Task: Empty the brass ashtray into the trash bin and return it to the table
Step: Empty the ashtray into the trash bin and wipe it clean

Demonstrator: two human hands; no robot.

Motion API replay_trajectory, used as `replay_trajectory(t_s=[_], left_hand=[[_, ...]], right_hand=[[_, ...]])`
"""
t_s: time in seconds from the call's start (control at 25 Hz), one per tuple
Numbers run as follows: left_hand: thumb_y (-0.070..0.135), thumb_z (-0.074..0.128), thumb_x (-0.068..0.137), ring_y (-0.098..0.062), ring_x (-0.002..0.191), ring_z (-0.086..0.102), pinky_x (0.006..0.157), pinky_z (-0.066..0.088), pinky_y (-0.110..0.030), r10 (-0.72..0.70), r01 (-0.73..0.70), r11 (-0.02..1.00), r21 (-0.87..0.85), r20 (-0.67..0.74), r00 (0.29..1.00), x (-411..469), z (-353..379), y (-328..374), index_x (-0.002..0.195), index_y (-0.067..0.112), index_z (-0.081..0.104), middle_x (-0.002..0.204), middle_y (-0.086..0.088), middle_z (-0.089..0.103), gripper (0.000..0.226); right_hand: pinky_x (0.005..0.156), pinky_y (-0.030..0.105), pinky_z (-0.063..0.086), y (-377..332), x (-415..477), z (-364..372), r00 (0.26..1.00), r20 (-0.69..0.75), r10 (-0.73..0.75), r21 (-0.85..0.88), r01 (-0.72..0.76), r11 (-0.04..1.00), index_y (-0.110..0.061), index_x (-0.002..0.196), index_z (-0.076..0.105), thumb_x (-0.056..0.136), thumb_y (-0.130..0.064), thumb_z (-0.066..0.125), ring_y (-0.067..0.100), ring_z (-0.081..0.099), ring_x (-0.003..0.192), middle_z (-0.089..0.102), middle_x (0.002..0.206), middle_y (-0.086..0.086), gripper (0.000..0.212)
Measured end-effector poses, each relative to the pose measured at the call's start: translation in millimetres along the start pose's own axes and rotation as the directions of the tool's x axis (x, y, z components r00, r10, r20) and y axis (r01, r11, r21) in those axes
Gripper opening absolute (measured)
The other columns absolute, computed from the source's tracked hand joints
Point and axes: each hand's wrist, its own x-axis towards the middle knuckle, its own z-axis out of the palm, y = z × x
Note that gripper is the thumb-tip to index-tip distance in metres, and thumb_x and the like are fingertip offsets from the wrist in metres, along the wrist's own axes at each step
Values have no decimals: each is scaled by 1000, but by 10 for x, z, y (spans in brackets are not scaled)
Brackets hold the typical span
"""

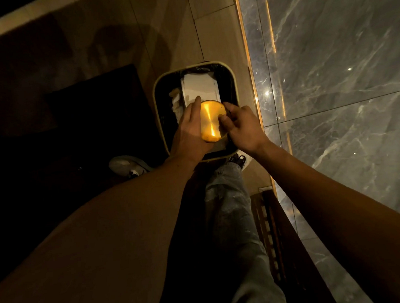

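Note:
The round brass ashtray [211, 120] is held upside down over the open trash bin [158, 88], its shiny flat underside facing me. My left hand [189, 128] grips its left edge. My right hand [241, 123] is at its right edge, the fingers curled against the rim and the underside. The bin is square with a pale rim and a dark liner. White paper [200, 86] and other rubbish lie inside it. What falls from the ashtray is hidden beneath it.
The bin stands on a tan tiled floor [211, 23] next to a grey marble wall [341, 74] with a lit gold strip along its base. A dark rug [88, 111] lies at left. My shoes and jeans are just below the bin.

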Motion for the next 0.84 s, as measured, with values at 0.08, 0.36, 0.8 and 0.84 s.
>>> replay_trajectory(t_s=[0.08, 0.36, 0.8, 0.84], left_hand=[[24, 89, 61, -34, 138, 39, 107, 41, -45, 13, -14, 1000, -11, -11, 1000, -14, -18, -10, 152, 7, 26, 154, -15, 34, 112], [31, 91, 51, -31, 118, 57, 95, 49, -36, -46, 41, 997, -65, -76, 996, 3, -69, -27, 142, 13, 43, 135, -12, 56, 105], [36, 90, 50, -27, 107, 66, 88, 53, -30, -34, 29, 999, -40, -109, 993, 28, -113, -70, 129, 16, 55, 120, -8, 68, 88], [36, 90, 51, -26, 108, 65, 88, 53, -30, -45, 39, 998, -54, -106, 993, 33, -105, -52, 129, 17, 55, 120, -8, 68, 88]], right_hand=[[93, 36, 45, -18, -45, -32, 1000, -9, -19, -23, 19, 1000, -15, 135, 50, 100, -32, 45, 29, 56, 102, 49, 108, 12, 39], [117, 28, 17, -57, -142, -128, 880, 80, -469, -441, 453, 775, -1, 147, 30, 102, -26, 39, 31, 29, 143, 33, 153, 21, 52], [123, 35, 3, -118, -9, -107, 855, 192, -482, -544, 501, 673, -5, 152, 11, 104, -24, 31, 21, 0, 149, 2, 160, 9, 55], [123, 36, 4, -124, 4, -96, 852, 216, -476, -537, 512, 671, -5, 152, 11, 104, -25, 30, 23, 1, 149, 4, 160, 11, 55]])
